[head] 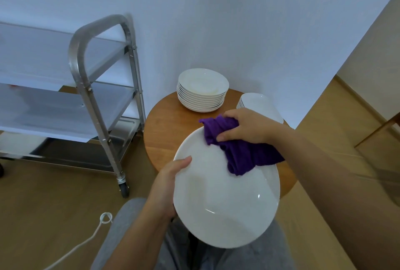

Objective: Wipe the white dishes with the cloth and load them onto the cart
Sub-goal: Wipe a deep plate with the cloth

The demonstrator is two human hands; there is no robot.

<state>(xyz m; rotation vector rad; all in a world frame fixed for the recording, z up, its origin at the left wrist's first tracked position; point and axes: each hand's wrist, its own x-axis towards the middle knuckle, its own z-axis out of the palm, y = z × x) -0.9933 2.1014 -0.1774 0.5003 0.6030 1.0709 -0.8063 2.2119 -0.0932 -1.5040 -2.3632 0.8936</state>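
Above the round wooden table (164,127), the left hand (166,185) grips the edge of a white plate (225,200), thumb on its rim, while the right hand (244,127) is curled around a purple cloth (240,153) pressed on the plate's upper part. Two stacks of white dishes (202,90) stand on the table, and the metal cart (91,88) is to the left.

Table: a round wooden table (164,127) stands before me, against the white wall.
On table, far side: one stack of white plates (202,90).
On table, right: a second white stack (258,105), partly hidden by my arm.
Floor: the steel cart (101,88) stands on castors, left of the table.
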